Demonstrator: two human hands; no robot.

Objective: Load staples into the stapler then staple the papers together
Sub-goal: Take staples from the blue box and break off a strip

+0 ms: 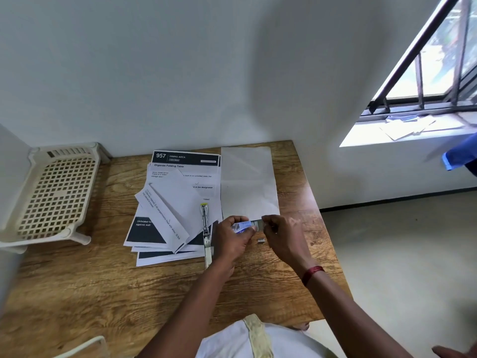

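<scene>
**Two hands on the staple box**

Both meet over the wooden table (103,293). The left hand (231,236) grips a small blue staple box (242,225), and the right hand (281,233) pinches a strip of staples (259,224) at the box's open end. A short staple piece (261,241) lies just below. The stapler (205,223) lies opened out on the spread papers (178,192), just beside the left hand.

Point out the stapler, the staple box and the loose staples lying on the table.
stapler (205,224): head view, on its opened metal channel.
staple box (243,225): head view, on the blue face that shows.
loose staples (261,240): head view, middle of the small strip.
</scene>
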